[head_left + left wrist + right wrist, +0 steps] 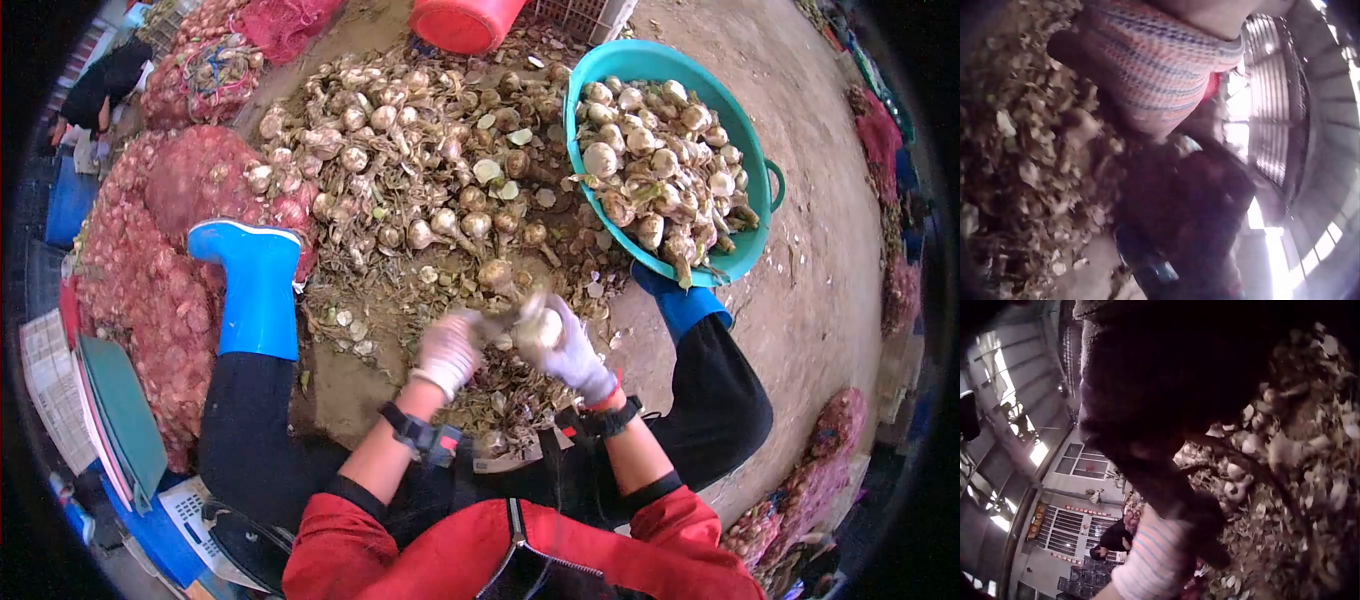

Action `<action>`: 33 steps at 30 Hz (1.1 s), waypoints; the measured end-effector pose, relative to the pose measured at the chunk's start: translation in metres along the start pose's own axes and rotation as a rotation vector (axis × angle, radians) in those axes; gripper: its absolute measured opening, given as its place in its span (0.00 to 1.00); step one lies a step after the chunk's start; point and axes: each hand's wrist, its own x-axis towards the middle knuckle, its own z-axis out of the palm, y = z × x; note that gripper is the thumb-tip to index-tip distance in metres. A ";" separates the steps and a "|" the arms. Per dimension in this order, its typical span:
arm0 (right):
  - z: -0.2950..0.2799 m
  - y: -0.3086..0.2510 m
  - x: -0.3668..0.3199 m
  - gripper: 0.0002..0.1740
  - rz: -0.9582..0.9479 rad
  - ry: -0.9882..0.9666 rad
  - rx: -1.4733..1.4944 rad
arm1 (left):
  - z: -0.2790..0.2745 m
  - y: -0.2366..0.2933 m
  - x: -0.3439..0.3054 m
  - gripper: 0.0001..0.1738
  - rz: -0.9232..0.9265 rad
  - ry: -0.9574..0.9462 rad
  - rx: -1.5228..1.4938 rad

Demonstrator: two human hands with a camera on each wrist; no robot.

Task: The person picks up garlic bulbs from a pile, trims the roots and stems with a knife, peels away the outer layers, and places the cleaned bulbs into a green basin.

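My right hand (577, 352), in a pale glove, grips a whitish garlic bulb (541, 329) over the trimmings between my legs. Close beside it, my left hand (447, 352) has its fingers curled around a dark, blade-like tool (494, 325), blurred by motion, that points at the bulb. A striped glove (1154, 69) fills the top of the left wrist view. Another striped glove (1155, 553) shows low in the right wrist view, where a dark shape hides the bulb. Ahead of both hands lies a heap of untrimmed garlic (400, 150) with stalks and roots.
A turquoise tub (748, 252) full of garlic bulbs stands at the front right, by one blue boot (692, 308). Red mesh sacks (150, 270) crowd the left, behind the other boot. A red bucket (465, 25) and a crate (590, 15) are at the far side.
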 end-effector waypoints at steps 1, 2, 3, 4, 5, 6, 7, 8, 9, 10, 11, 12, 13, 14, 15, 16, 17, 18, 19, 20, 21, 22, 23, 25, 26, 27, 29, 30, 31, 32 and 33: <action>0.002 0.001 -0.003 0.37 -0.093 0.008 -0.093 | 0.002 -0.024 0.010 0.21 -0.187 -0.104 -0.058; 0.001 -0.002 -0.003 0.36 -0.136 0.027 -0.137 | 0.008 -0.044 0.013 0.18 -0.280 -0.186 -0.201; 0.005 -0.004 0.002 0.35 -0.190 0.069 -0.161 | 0.018 -0.040 0.012 0.17 -0.369 -0.152 -0.536; 0.002 -0.001 0.007 0.38 -0.289 0.055 -0.432 | 0.029 -0.044 0.003 0.17 -0.302 -0.185 -0.955; -0.002 0.001 0.016 0.41 -0.397 0.018 -0.710 | 0.013 -0.029 0.001 0.18 -0.277 -0.240 -1.187; 0.003 -0.010 0.013 0.48 -0.339 -0.054 -0.952 | -0.003 -0.014 -0.001 0.19 -0.269 -0.308 -1.430; 0.010 -0.008 0.010 0.48 -0.240 0.014 -0.887 | -0.019 0.001 -0.002 0.19 -0.276 -0.387 -1.653; 0.017 0.015 0.013 0.47 -0.064 0.089 -0.353 | -0.010 0.010 0.004 0.15 -0.075 -0.174 -1.405; 0.025 0.016 0.019 0.46 0.108 0.157 0.182 | -0.006 0.016 0.009 0.11 0.117 0.029 -1.144; 0.018 0.011 0.017 0.36 0.323 0.040 0.491 | -0.008 0.013 0.002 0.16 -0.089 -0.126 -0.962; 0.014 0.014 0.020 0.36 0.324 0.045 0.494 | -0.002 0.014 0.007 0.22 0.176 0.066 -0.853; 0.008 0.021 0.023 0.31 0.287 0.031 0.227 | -0.001 0.008 0.006 0.23 0.171 0.090 -0.642; 0.004 0.030 0.023 0.25 0.250 0.014 -0.036 | -0.001 0.000 0.003 0.24 0.163 0.109 -0.430; 0.002 0.039 0.022 0.17 0.169 0.002 -0.060 | -0.010 0.004 0.006 0.23 0.097 0.063 -0.364; 0.001 0.024 0.018 0.17 0.182 -0.006 -0.051 | -0.018 0.005 0.009 0.21 0.025 0.014 -0.297; -0.004 0.002 0.015 0.17 0.195 0.014 0.065 | -0.010 -0.012 0.020 0.20 -0.098 -0.086 -0.219; -0.014 -0.018 0.023 0.16 0.190 0.036 0.175 | 0.005 -0.036 0.031 0.19 -0.041 0.003 -0.015; -0.029 -0.023 0.030 0.18 0.045 0.150 0.433 | 0.002 -0.043 0.049 0.21 -0.101 0.045 -0.039; -0.042 -0.026 0.031 0.21 -0.085 0.276 0.692 | 0.002 -0.051 0.066 0.23 -0.164 0.065 -0.064; -0.051 -0.043 0.033 0.26 -0.139 0.228 0.934 | 0.007 -0.063 0.086 0.24 -0.164 0.164 -0.122; -0.061 -0.042 0.036 0.29 -0.177 0.224 1.065 | 0.015 -0.077 0.112 0.24 -0.159 0.271 -0.185; -0.072 -0.042 0.040 0.33 -0.216 0.216 1.195 | 0.021 -0.089 0.142 0.25 -0.252 0.209 -0.191; -0.074 -0.035 0.043 0.31 -0.153 0.269 1.020 | 0.028 -0.097 0.165 0.25 -0.342 0.148 -0.198; -0.064 -0.013 0.048 0.28 0.047 0.449 0.599 | 0.038 -0.092 0.172 0.24 -0.275 0.156 -0.124; -0.061 0.003 0.049 0.27 0.087 0.403 0.583 | 0.040 -0.084 0.162 0.23 -0.288 0.191 -0.125; -0.053 0.007 0.052 0.27 0.126 0.354 0.571 | 0.042 -0.082 0.152 0.22 -0.301 0.229 -0.123; -0.038 0.006 0.052 0.33 0.203 0.246 0.247 | 0.041 -0.072 0.118 0.17 -0.201 0.293 -0.262; -0.030 0.020 0.055 0.36 0.206 0.217 0.187 | 0.046 -0.066 0.103 0.18 -0.166 0.271 -0.586; -0.022 0.039 0.055 0.38 0.215 0.182 0.124 | 0.052 -0.060 0.087 0.20 -0.139 0.245 -0.913; -0.016 0.050 0.052 0.42 0.181 0.073 0.074 | 0.035 -0.042 0.069 0.21 -0.005 0.213 -0.576; -0.004 0.029 0.049 0.42 0.252 -0.032 0.166 | 0.008 -0.018 0.047 0.21 0.125 0.176 -0.237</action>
